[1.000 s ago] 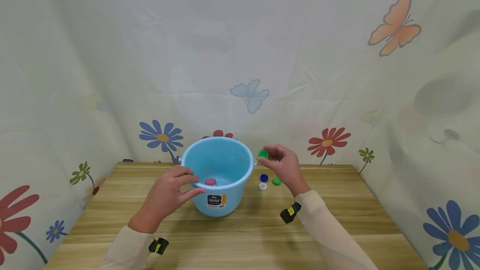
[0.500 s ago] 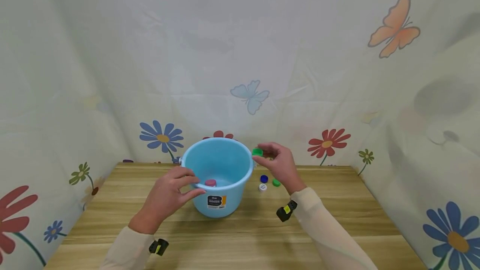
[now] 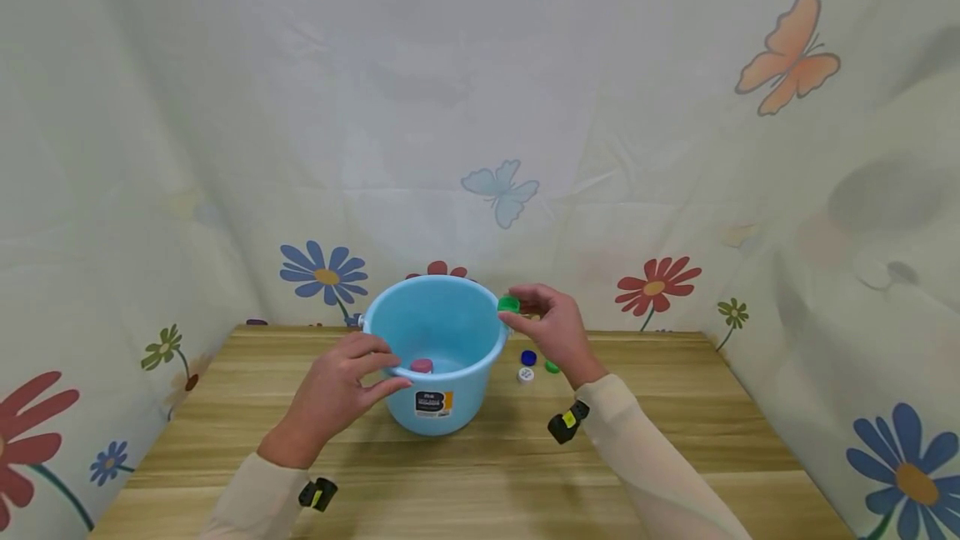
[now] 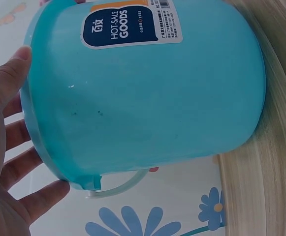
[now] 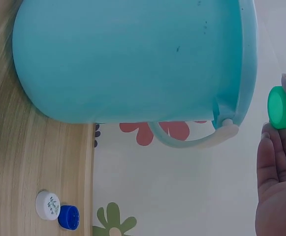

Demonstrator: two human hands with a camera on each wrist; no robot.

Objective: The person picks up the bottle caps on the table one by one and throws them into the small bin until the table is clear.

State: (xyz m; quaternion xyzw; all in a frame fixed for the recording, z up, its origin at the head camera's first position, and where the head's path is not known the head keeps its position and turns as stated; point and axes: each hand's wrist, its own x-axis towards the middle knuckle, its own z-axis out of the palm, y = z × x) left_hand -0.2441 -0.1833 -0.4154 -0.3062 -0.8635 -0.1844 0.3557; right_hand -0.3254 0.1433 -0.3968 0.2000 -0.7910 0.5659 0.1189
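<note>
A light blue bucket (image 3: pixel 468 398) stands upright on the wooden table. My left hand (image 3: pixel 330 390) grips its near left rim, thumb outside and fingers over the inner side; the left wrist view shows the fingers (image 4: pixel 22 167) spread along the rim. Between thumb and fingers, my right hand (image 3: pixel 558 336) pinches a green bottle cap (image 3: pixel 509 305). That cap is at the height of the bucket's right rim, just beside it, and the right wrist view shows a gap between them. Inside the bucket is a pink cap-like piece (image 3: pixel 422 366), partly hidden by the near rim.
Right of the bucket lie a blue cap (image 3: pixel 528 357), a white cap (image 3: pixel 526 375) and another green cap (image 3: pixel 552 367), partly covered by my right hand. The bucket's white handle (image 5: pixel 197 142) hangs at the back. A flowered curtain (image 3: pixel 480 107) encloses the table.
My right hand has moved left with the green bottle cap, from right of the bucket up to its right rim. The left hand stays on the rim.
</note>
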